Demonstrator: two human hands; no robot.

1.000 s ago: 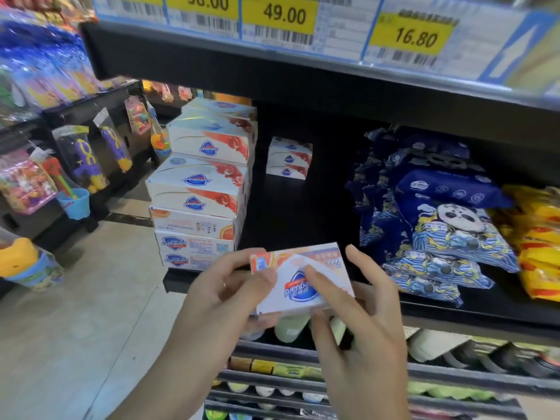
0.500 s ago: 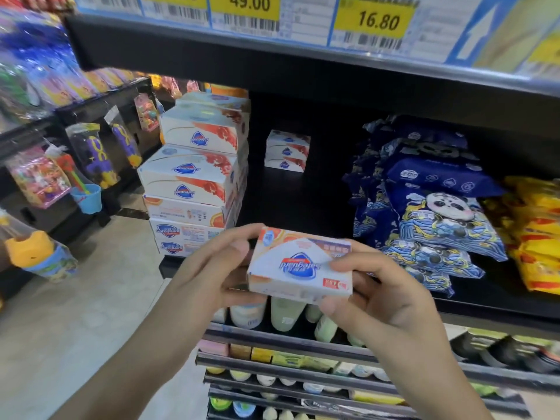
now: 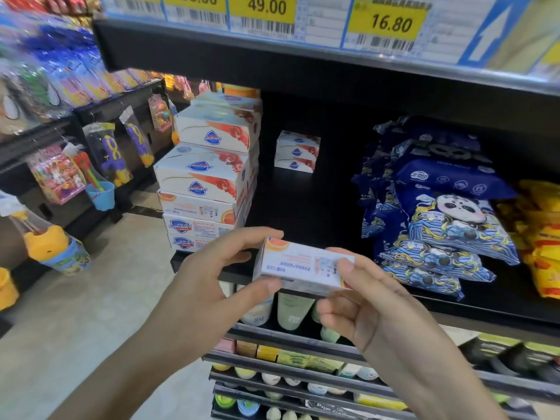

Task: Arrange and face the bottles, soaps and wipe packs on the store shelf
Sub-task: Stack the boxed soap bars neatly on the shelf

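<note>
The soap box (image 3: pixel 303 269) is white with an orange slice printed at one corner and small blue and orange print. The stacked boxes (image 3: pixel 209 180) are white too — blue shield logos, red-orange swirls (lower ones carry orange bands). The wipe packs (image 3: pixel 448 219) are navy with yellow-and-blue wave patterns and a white panda face; yellow packs (image 3: pixel 542 237) with red marks lie beside them. The shelf (image 3: pixel 303 207) is black. The price tags (image 3: pixel 391 21) are yellow with black numerals, framed in blue.
</note>
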